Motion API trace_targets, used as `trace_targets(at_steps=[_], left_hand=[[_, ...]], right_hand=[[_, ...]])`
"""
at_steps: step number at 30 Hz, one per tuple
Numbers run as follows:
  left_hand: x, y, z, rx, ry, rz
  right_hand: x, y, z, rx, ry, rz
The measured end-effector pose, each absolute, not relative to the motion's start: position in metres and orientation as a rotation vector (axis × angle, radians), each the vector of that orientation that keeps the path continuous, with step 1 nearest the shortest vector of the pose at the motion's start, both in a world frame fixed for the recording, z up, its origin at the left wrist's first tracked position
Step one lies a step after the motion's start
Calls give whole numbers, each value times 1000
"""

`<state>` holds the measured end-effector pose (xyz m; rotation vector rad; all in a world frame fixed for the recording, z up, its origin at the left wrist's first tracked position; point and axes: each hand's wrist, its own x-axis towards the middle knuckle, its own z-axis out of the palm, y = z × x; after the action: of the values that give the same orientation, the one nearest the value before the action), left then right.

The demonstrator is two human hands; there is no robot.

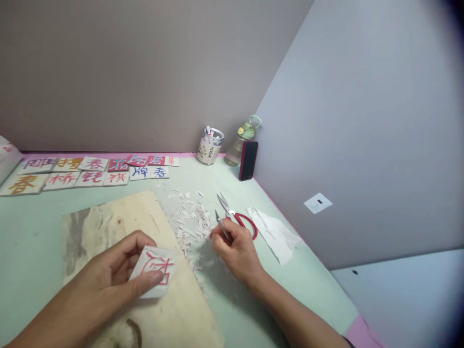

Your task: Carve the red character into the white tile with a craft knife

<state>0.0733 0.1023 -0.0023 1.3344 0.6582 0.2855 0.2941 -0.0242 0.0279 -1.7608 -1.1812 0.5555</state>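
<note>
Between the thumb and fingers of my left hand (119,275) is a small white tile (154,290) with a red Chinese character on its face. It is held tilted above a wooden board (188,309). My right hand (237,249) is closed round a craft knife (222,224), its pointed blade aimed up and away from me. That hand hovers by a heap of pale shavings (192,217) at the board's right edge. Just behind it lie scissors with red handles (250,223), partly covered by my fingers.
Two rows of lettered tiles (87,179) lie at the back left. A can holding pens (208,150), a water bottle (235,150) and an upright phone (249,161) stand near the back corner. Crumpled white paper (277,237) lies right of the scissors. Walls bound the table.
</note>
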Motion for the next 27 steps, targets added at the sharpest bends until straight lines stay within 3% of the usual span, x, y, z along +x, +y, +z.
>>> trace_targets(at_steps=[4, 8, 12, 16, 22, 27], left_hand=[[73, 118, 6, 1291, 633, 268], [74, 123, 12, 1263, 661, 318], [74, 123, 14, 1258, 599, 273], [75, 124, 16, 1234, 630, 300], [68, 140, 3, 1263, 584, 230], [61, 155, -1, 1376, 620, 217]], right_hand=[[305, -35, 44, -1645, -1387, 762], [298, -52, 47, -1426, -1970, 1051], [293, -60, 34, -1597, -2280, 723], [295, -53, 27, -1961, -2092, 175], [267, -38, 1, -1599, -2217, 58], [285, -28, 2, -2012, -1859, -28]])
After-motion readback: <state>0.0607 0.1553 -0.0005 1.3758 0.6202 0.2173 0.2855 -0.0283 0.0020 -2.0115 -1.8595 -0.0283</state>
